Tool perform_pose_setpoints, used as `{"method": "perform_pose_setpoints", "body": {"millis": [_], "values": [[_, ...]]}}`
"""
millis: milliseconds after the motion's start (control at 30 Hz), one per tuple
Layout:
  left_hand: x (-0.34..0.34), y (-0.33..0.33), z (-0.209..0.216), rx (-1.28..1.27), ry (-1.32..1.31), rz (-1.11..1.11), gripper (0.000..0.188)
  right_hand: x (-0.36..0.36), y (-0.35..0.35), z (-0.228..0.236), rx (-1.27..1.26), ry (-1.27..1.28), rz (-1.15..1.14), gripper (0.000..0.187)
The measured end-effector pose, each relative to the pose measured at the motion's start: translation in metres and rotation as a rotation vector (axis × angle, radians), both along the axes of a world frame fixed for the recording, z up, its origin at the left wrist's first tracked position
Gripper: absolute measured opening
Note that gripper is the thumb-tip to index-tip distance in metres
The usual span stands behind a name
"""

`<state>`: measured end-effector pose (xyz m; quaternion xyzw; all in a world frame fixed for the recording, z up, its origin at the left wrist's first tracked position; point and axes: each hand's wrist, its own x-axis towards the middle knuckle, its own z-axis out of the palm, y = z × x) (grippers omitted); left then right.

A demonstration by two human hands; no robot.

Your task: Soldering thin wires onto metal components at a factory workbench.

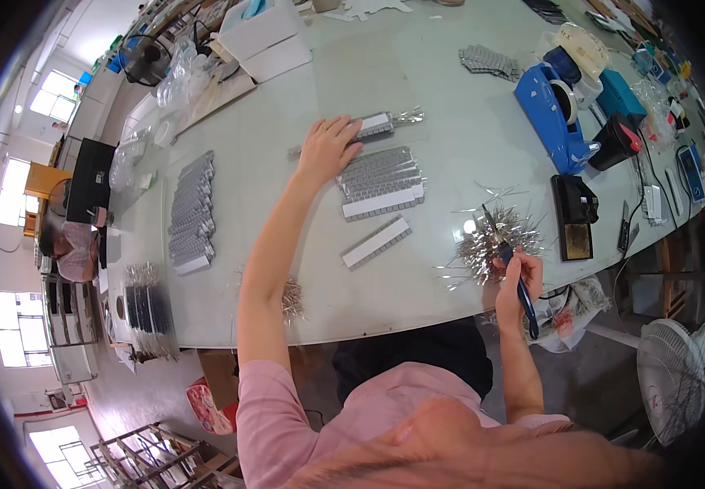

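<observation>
My left hand lies palm down with fingers stretched over a grey and white segmented strip, thin silvery wires sticking out at its right end. Whatever lies under the palm is hidden. Just below that hand is a stack of similar grey strips, and a single strip rests apart, nearer me. My right hand is closed round a slim dark blue pen-shaped tool with a pointed tip. The tip is above a tangled pile of silvery wire leads.
More grey strips are at left, with dark wired pieces at the near left edge. A blue tape dispenser, a black stand with a sponge and a dark cup line the right. A white box stands far left.
</observation>
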<state>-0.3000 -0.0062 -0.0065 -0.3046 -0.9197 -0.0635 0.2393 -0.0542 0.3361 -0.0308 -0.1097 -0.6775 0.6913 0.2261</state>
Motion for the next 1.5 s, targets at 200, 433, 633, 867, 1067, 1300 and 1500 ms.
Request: {"method": "perform_pose_setpoints", "body": {"millis": [200, 433, 633, 867, 1067, 1300, 1500], "values": [[-0.015, -0.005, 0.012, 0.028, -0.251, 0.022, 0.063, 0.000, 0.003, -0.007, 0.043, 0.033, 0.013, 0.007], [-0.031, -0.008, 0.015, -0.018, -0.385, 0.053, 0.073, 0.001, -0.002, -0.003, -0.029, -0.002, 0.004, 0.008], [-0.029, -0.008, 0.011, 0.063, -0.412, 0.059, 0.072, -0.002, 0.000, -0.006, -0.033, -0.015, -0.007, 0.008], [-0.014, -0.016, 0.010, 0.080, -0.300, 0.077, 0.071, -0.003, -0.003, -0.006, -0.004, 0.019, 0.022, 0.009], [0.126, 0.045, 0.028, 0.150, -0.317, 0.104, 0.064, 0.005, 0.005, -0.018, -0.057, 0.018, -0.010, 0.011], [0.248, 0.070, 0.020, 0.147, -0.505, 0.216, 0.066, 0.002, -0.001, -0.002, 0.018, -0.010, 0.038, 0.009], [0.277, 0.058, 0.013, 0.093, -0.565, 0.103, 0.065, 0.022, -0.003, 0.002, 0.089, -0.015, 0.207, 0.009]]}}
